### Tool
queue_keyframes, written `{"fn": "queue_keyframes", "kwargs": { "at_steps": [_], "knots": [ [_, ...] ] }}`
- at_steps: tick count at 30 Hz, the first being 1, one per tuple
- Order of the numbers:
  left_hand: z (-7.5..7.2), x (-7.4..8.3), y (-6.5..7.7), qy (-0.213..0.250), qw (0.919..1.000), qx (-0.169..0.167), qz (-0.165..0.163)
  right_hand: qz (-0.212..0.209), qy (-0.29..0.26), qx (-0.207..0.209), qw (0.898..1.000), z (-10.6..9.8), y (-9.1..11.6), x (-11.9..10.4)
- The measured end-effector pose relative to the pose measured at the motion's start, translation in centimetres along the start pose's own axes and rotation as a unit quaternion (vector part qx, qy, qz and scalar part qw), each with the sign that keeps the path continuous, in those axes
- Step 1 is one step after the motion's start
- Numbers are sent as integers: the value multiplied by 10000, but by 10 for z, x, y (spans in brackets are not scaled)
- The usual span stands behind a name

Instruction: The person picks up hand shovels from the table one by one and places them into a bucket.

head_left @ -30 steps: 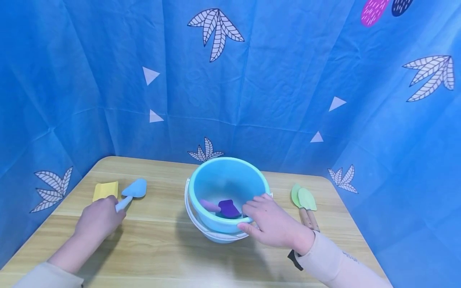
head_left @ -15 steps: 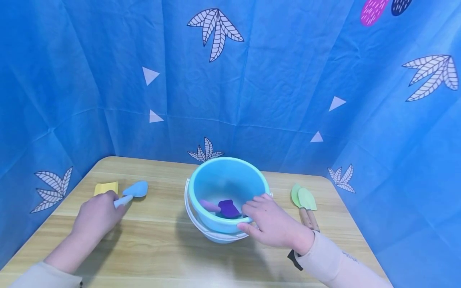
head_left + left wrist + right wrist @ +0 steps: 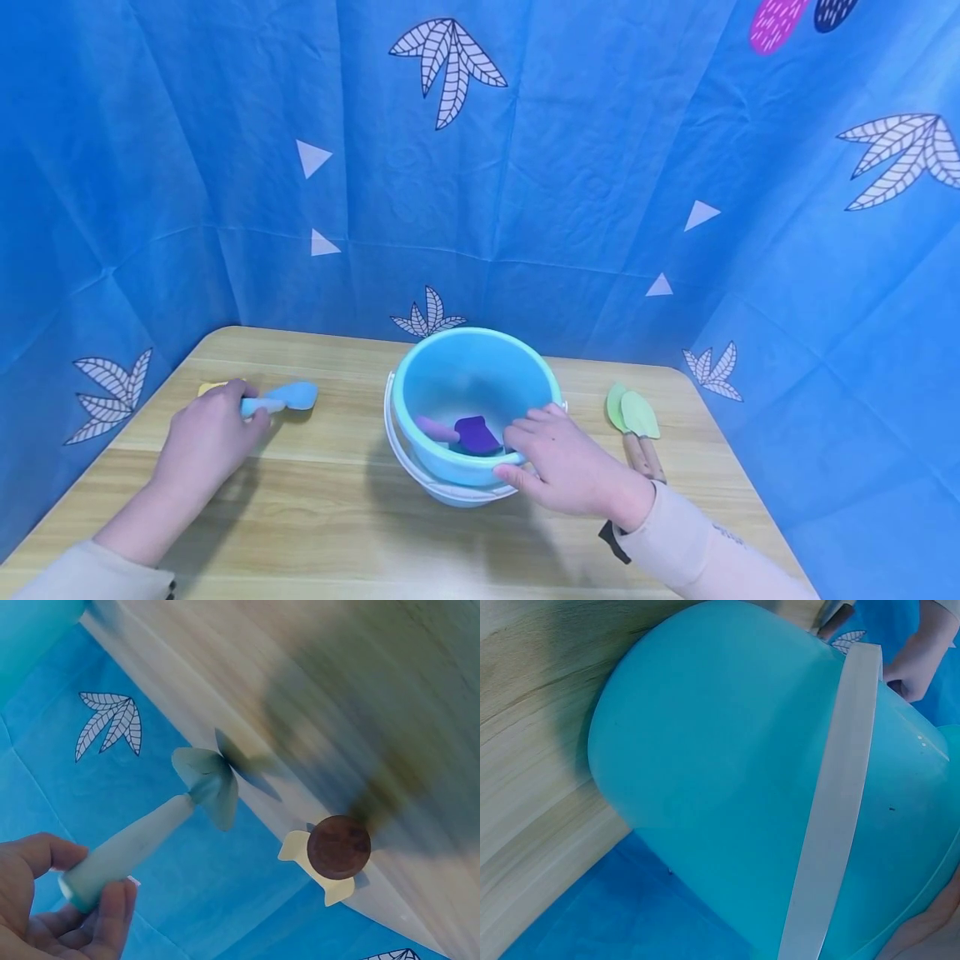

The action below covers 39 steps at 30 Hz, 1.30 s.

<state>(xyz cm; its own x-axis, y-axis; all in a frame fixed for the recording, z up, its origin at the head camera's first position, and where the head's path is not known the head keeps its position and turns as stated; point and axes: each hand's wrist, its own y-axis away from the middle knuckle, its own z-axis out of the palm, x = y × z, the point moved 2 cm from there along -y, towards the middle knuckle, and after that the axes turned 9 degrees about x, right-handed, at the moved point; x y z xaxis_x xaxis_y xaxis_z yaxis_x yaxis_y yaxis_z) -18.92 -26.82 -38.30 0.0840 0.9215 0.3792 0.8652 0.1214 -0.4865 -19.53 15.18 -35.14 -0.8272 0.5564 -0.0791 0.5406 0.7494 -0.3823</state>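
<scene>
My left hand [image 3: 210,437] pinches the handle end of a light blue toy shovel [image 3: 298,395] at the table's left. In the left wrist view the shovel's pale handle [image 3: 135,844] lies between thumb and fingers. My right hand [image 3: 570,462] grips the near right rim of a light blue bucket [image 3: 457,367], thumb outside. The bucket stands upright at the table's middle, with a purple toy shovel [image 3: 477,435] inside. Its white carrying handle [image 3: 832,802] hangs down against the side. The right wrist view mostly shows the bucket wall; little of that hand appears there.
Beyond the left hand lies a yellow toy shovel [image 3: 330,885], mostly hidden in the head view. Two green toy shovels [image 3: 639,415] with wooden handles lie right of the bucket. A blue patterned curtain [image 3: 480,167] surrounds the wooden table [image 3: 330,533].
The left hand has shifted slightly right, and the blue shovel has turned so its blade points more to the right. More of the yellow shovel is covered. Right hand and bucket have stayed still.
</scene>
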Motion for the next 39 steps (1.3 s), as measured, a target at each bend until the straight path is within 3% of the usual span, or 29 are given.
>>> {"fn": "queue_keyframes", "kwargs": {
  "at_steps": [9,21,39],
  "knots": [
    [-3,9,-6,302,9958,850,167,-71,36,40,10000,0,1,1],
    [-1,15,-13,568,9918,1113,283,-71,9,62,10000,1,2,3],
    [-10,33,-26,539,9957,646,383,-48,20,7,10000,0,2,2]
  ]
}}
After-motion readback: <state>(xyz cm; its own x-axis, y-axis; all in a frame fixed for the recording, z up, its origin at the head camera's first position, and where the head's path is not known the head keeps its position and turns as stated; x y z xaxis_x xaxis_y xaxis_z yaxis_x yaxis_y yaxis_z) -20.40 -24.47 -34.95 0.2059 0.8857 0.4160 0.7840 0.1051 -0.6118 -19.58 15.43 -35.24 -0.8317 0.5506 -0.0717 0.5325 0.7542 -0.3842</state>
